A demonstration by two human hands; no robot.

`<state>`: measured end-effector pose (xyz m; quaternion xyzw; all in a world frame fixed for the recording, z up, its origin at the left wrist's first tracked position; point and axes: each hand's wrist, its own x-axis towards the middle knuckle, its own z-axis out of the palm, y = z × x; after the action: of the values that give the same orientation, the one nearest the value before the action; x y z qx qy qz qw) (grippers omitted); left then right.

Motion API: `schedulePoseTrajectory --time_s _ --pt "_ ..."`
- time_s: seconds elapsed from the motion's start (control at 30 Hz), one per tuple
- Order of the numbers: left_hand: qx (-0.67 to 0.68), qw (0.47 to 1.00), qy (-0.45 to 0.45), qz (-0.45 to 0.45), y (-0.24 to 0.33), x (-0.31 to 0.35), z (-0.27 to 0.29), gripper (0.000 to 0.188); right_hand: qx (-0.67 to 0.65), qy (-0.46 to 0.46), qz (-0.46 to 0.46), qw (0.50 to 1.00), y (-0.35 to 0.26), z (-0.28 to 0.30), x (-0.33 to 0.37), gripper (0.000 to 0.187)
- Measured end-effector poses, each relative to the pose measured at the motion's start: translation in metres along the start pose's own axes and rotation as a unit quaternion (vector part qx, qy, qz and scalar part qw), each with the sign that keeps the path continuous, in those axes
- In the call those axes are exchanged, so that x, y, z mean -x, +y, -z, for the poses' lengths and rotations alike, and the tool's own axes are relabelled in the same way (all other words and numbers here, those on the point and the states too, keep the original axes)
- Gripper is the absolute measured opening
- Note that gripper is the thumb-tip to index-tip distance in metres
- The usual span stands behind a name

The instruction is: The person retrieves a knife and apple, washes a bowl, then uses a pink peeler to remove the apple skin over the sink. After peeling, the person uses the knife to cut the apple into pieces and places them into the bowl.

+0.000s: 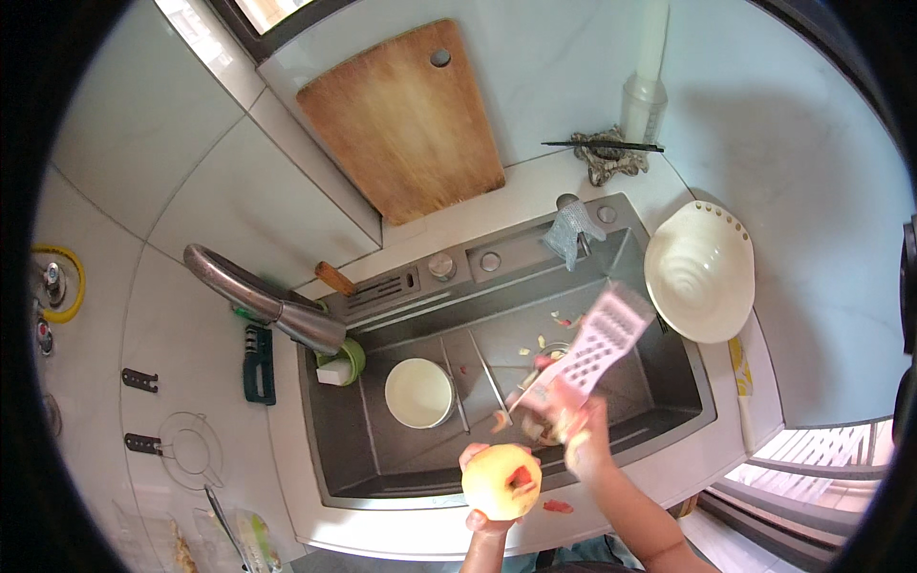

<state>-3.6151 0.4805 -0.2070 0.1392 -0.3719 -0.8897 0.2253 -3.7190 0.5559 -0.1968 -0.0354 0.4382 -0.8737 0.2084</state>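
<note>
While the left hand [490,526] grips a round, pale-yellow peeled fruit [496,465] from behind and below at the front edge of the sink, the right hand [590,449] is closed around the lower end of a flat pink tool with rows of holes [609,336]. A red patch shows on the fruit's upper face. Motion blurs the tool and the right fingers, and together they block part of the view of the grey rectangular sink [377,475]; the fruit hides most of the left palm. Pale and reddish peel scraps [501,420] lie on the sink floor, and a flat red scrap [558,506] lies on the white counter [368,532], just right of the fruit. Left of the scraps, two thin metal rods [490,376] run beside a round white bowl [420,392]. A light-green cup [356,357] with a white block [334,371] stands at the left wall, below an arched brushed-metal faucet [234,275]. Beyond the sink leans a brown wooden cutting board [401,119]; a grey mesh cloth [571,234] hangs at the far right corner. An oval cream-coloured bowl [697,277] overlaps the right rim, with a white-handled, yellow-bladed knife [744,382] just below it.
</note>
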Motion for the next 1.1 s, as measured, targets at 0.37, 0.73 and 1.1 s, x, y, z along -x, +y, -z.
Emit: schedulePoseTrajectory --time_s 0.37,0.73,1.1 --pt "-0.009 0.995 0.096 -0.01 -0.01 0.001 0.008 0.086 -0.032 -0.104 -0.02 0.994 0.014 -0.005 0.025 0.039" --pt "0.092 0.981 0.139 0.1 -0.014 0.011 0.014 0.081 0.003 -0.114 -0.04 0.993 0.008 -0.008 0.031 0.055" --pt "0.116 0.976 0.18 0.044 -0.021 0.007 -0.009 0.081 -0.058 0.018 0.098 0.993 -0.001 -0.012 0.039 0.055"
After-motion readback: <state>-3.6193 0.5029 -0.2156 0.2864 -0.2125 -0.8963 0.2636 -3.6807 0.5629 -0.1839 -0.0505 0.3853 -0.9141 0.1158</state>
